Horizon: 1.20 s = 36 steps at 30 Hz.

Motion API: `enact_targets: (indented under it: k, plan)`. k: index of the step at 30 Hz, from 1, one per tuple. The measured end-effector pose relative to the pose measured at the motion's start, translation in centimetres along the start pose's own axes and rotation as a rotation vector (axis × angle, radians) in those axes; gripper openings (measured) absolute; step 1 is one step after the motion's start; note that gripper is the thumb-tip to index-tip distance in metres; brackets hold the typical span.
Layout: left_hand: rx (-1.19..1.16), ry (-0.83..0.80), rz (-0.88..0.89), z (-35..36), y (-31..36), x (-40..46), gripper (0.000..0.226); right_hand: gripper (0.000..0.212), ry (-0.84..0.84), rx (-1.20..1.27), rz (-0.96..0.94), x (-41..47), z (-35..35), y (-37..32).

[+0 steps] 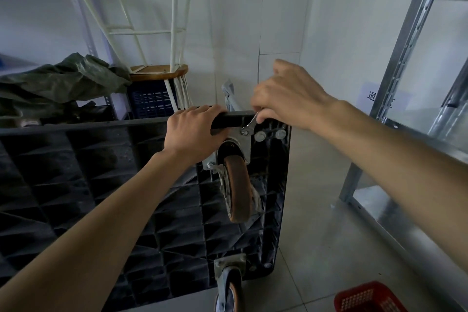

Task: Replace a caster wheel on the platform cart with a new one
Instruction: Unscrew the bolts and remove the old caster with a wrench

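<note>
Head view, the only one supplied: the platform cart [106,185] stood tipped on its side on the floor, ribbed underside toward the camera. The caster wheel [236,187] under work sat on its mounting plate near the cart's upper right corner. The left hand [192,134] gripped the cart's top edge just left of that plate, fingers curled over it. The right hand [286,94] pinched the handle of a small wrench [249,125] whose head sat on the plate's upper bolt [245,132].

Risks, as judged. The wrench was short and held by the fingertips only; it could slip off the bolt head, round it, and drive the knuckles into the cart's edge. The cart rested on its edge with only the left hand steadying it, so a hard pull could rock or topple it. With the last bolt out, the caster could drop free.

Surroundings, taken from the caster. A second caster [229,284] was below it at the cart's lower corner. Two round fasteners [270,134] sat just right of the plate. A red basket [367,297] lay on the floor lower right. Metal shelving [395,83] stood close on the right and could limit the wrench arm's swing. An upturned stool [157,68] on a dark crate [149,100] and a heap of green cloth [63,78] lay behind, upper left. Nothing blocked the bolt itself. No new wheel was visible.
</note>
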<state>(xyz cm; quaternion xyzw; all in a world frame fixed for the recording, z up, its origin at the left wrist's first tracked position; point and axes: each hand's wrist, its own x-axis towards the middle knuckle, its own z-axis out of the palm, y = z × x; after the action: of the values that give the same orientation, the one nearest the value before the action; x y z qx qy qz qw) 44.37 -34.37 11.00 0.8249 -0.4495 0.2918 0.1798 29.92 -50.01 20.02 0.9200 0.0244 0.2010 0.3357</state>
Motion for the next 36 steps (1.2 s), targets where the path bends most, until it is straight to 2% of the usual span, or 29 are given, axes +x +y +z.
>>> enact_targets:
  k: [2, 5, 7, 9, 12, 14, 20, 27, 31, 36]
  plan:
    - [-0.001, -0.001, 0.002, -0.1, -0.1, 0.0, 0.043, 0.031, 0.003, -0.088, -0.095, 0.9, -0.5, -0.1]
    - [-0.008, -0.01, 0.002, -0.3, -0.1, 0.0, 0.044, 0.027, 0.103, 0.031, -0.035, -0.7, 1.0, 0.3]
    - [-0.005, -0.011, 0.005, -0.2, -0.1, 0.0, 0.046, 0.023, 0.211, 0.249, 0.122, -2.9, 2.9, 0.3]
    - [-0.005, -0.014, 0.006, -0.2, 0.0, 0.0, 0.047, 0.023, 0.286, 0.537, 0.366, -4.9, 4.9, -0.5]
    - [-0.004, -0.033, 0.011, -0.3, 0.0, 0.3, 0.045, 0.027, 0.264, 0.903, 0.695, -6.8, 7.5, -2.7]
    - [-0.011, -0.087, 0.013, -0.6, -0.2, 0.9, 0.043, 0.028, 0.261, 0.98, 0.767, -7.3, 8.9, -3.9]
    - [0.024, -0.273, 0.152, -1.0, 0.1, 2.8, 0.038, 0.027, 0.326, 0.864, 0.787, -6.7, 9.4, -4.4]
    - [-0.329, -0.569, 0.188, -1.3, 0.5, 6.1, 0.049, 0.027, 0.318, 0.813, 0.761, -6.9, 9.3, -4.0]
    - [-0.277, -0.526, 0.206, -0.3, 0.2, 6.1, 0.053, 0.027, 0.339, 0.798, 0.744, -6.3, 9.2, -4.2]
    - [-0.27, -0.515, 0.19, 0.0, -0.1, 6.1, 0.056, 0.027, 0.394, 0.819, 0.817, -6.3, 9.4, -5.3]
